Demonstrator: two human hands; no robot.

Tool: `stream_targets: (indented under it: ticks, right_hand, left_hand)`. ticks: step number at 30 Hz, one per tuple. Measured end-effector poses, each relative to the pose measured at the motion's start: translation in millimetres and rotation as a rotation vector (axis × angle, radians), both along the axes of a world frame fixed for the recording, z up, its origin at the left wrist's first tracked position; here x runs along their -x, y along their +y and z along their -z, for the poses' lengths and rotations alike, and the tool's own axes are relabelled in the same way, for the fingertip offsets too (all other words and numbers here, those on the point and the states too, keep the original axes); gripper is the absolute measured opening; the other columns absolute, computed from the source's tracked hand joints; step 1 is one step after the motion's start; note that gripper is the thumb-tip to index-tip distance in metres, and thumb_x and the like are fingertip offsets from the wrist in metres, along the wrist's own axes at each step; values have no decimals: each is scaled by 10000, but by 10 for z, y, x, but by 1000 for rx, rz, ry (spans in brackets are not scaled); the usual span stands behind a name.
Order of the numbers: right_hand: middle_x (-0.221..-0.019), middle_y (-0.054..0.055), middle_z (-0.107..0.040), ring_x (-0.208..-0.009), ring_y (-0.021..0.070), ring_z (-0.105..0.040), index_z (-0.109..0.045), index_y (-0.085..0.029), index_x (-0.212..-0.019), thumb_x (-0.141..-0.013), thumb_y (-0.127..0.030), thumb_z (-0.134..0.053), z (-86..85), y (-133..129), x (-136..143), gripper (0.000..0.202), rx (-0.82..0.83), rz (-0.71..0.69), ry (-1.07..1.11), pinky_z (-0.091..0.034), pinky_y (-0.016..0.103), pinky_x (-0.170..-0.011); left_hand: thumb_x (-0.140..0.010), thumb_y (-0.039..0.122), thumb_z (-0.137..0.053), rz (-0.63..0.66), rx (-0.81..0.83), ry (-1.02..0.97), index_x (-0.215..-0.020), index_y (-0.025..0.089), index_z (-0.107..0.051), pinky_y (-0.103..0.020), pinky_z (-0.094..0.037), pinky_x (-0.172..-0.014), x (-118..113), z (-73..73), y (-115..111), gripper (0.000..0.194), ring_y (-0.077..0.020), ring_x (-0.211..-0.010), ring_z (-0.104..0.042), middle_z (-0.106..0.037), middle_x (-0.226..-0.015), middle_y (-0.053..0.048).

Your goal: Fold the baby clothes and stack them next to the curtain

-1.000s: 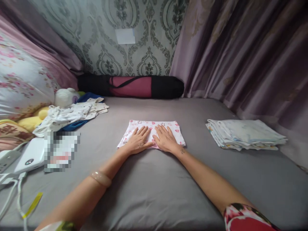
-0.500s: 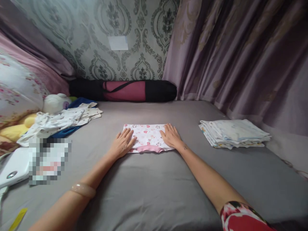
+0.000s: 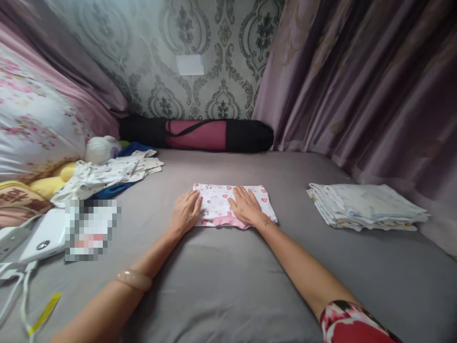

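Observation:
A folded white cloth with pink and red prints [image 3: 216,202] and a pink edge towards me lies flat on the grey sheet [image 3: 214,276]. On its left edge rests my left hand [image 3: 186,211], palm down, fingers stretched out. My right hand [image 3: 246,205] lies flat on top, right of the cloth's middle, with its fingers spread. Neither hand grips anything.
A stack of folded white cloths [image 3: 367,206] sits at the right. Loose printed clothes [image 3: 103,176], a plush toy [image 3: 102,149] and a white device with cables [image 3: 44,238] are at the left. A long black and maroon bag [image 3: 196,135] lies along the wall.
My right hand has slid left from the cloth's right edge towards its middle, uncovering the right part. The whole view has shifted, so the surroundings appear farther right.

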State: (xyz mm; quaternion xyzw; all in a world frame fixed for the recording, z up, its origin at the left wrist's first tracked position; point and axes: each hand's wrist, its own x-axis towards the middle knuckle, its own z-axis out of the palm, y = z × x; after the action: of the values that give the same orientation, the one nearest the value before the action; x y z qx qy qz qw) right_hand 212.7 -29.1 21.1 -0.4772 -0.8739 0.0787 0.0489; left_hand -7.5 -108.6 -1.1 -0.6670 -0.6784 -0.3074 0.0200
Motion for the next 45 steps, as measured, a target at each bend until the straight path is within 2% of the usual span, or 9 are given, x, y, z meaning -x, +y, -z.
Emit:
stream_targets:
  ticks: [3, 7, 11, 15, 21, 25, 32, 40, 45]
  right_hand:
    - [-1569, 136, -236, -1455, 233, -176, -290, -40, -1491, -981, -438, -205, 27, -2, 12, 653, 9, 10, -14, -68, 409, -1181]
    - [-1567, 149, -236, -1453, 251, -176, -290, -35, -1489, -980, -412, -214, -73, 13, 63, 638, 52, 9, -45, -72, 444, -1176]
    - [-1570, 155, -223, -1457, 250, -160, -267, -19, -1493, -988, -413, -170, -132, -26, 312, 648, 74, -37, -2, -70, 431, -1179]
    - [-1569, 162, -223, -1453, 257, -169, -249, -18, -1498, -986, -465, -178, -38, -94, 516, 683, 42, -17, 19, -92, 417, -1176]
    - [-1567, 164, -232, -1448, 268, -182, -258, -14, -1493, -979, -439, -206, -43, -95, 573, 669, 39, -1, -32, -107, 426, -1171]
    - [-1565, 167, -236, -1449, 258, -182, -271, -9, -1487, -983, -399, -189, -92, -117, 806, 642, 28, -46, 4, -96, 417, -1173]
    - [-1557, 153, -268, -1441, 257, -197, -288, -14, -1481, -978, -422, -223, 77, -182, 1094, 651, -6, -60, 58, -101, 407, -1169]
    - [-1549, 178, -279, -1442, 271, -196, -344, -20, -1457, -973, -364, -251, -73, -184, 1279, 601, -45, -119, 37, -67, 446, -1163]
    - [-1550, 169, -278, -1437, 253, -216, -320, -12, -1466, -972, -365, -247, 18, -251, 1511, 612, -15, -131, 81, -118, 424, -1161]
  left_hand:
    - [-974, 380, -269, -40, 10, -78, -1136, 167, -622, -386, -364, -1085, -4, -34, 2, 443, -236, -1243, -518, -631, -1248, -111]
    - [-979, 365, -248, -91, 7, -205, -1082, 183, -628, -354, -428, -998, -10, -91, -10, 434, -221, -1098, -595, -668, -1128, -98]
    - [-977, 349, -254, -169, 1, -306, -1041, 195, -634, -345, -454, -937, 0, -112, -28, 415, -217, -1016, -616, -680, -1055, -92]
    - [-970, 315, -269, -234, -26, -407, -1046, 190, -639, -347, -438, -967, 34, -110, -32, 398, -218, -1060, -604, -678, -1099, -99]
    - [-971, 378, -284, -281, -91, -715, -1017, 167, -658, -354, -461, -948, 125, -39, 14, 432, -214, -1054, -629, -697, -1097, -109]
    - [-965, 416, -294, -255, -147, -844, -1001, 157, -662, -363, -474, -946, 186, 53, 68, 452, -217, -1056, -640, -702, -1082, -123]
    - [-963, 428, -296, -248, -160, -895, -1011, 141, -655, -373, -479, -951, 224, 102, 97, 461, -216, -1048, -645, -701, -1077, -135]
    - [-968, 413, -278, -245, -122, -875, -1041, 142, -647, -353, -489, -940, 212, 67, 75, 463, -202, -1064, -639, -692, -1107, -133]
    - [-955, 455, -265, -246, -107, -814, -1068, 132, -640, -367, -474, -970, 224, 72, 60, 507, -219, -1083, -629, -680, -1138, -143]
